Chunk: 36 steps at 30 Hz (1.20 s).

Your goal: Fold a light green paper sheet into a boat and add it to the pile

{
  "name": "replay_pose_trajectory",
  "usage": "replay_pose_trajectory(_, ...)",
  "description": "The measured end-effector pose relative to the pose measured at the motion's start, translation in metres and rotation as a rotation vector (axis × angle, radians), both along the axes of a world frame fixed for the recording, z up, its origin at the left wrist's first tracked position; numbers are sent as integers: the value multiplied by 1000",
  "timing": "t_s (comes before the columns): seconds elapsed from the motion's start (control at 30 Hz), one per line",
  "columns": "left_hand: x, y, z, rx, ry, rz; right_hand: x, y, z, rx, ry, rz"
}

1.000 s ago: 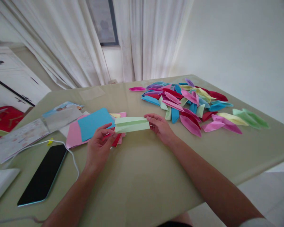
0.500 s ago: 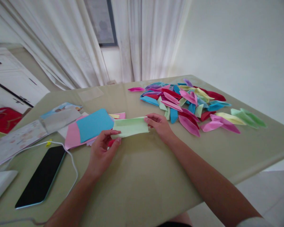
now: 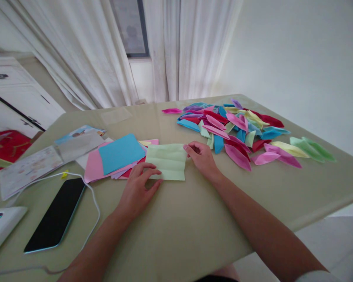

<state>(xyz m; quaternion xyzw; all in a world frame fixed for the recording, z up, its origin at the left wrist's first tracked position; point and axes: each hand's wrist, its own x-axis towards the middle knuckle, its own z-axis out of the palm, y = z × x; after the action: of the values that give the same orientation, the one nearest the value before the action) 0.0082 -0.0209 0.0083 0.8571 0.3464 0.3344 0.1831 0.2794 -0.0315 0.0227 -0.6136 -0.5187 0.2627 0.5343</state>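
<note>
A pale green sheet of paper with horizontal creases lies unfolded before me. My right hand pinches its upper right corner between thumb and fingers. At the lower left of the sheet, my left hand rests with its fingers over the paper and its thumb apart near the lower edge. Just left of the sheet is a loose stack of coloured paper, with a blue sheet on top and a pink sheet under it.
A heap of folded paper pieces in many colours spreads over the table's right side. To the left lie a black phone, a white cable, a printed sheet in clear plastic and a white device.
The green paper, held narrow by both hands before, now shows opened out and taller. My left hand has moved right and its fingers have loosened. The view has shifted slightly.
</note>
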Motion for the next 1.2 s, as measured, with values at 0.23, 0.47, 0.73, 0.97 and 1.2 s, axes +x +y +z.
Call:
replay_pose_trajectory(0.23,2,-4,-1,205,175,16,-8,-3,0,-80,32,42)
replay_pose_trajectory(0.47,5,-9,-3,150,250,-172,-14,-3,-5,-132,18,42)
replay_pose_trajectory(0.73,4,-7,-5,101,245,-116,-19,-11,1,-94,-175,131)
replay_pose_trajectory(0.97,5,-9,0,42,214,-85,-18,-16,6,-24,-649,506)
replay_pose_trajectory(1.2,6,-8,0,46,217,-84,-19,-19,9,67,-678,653)
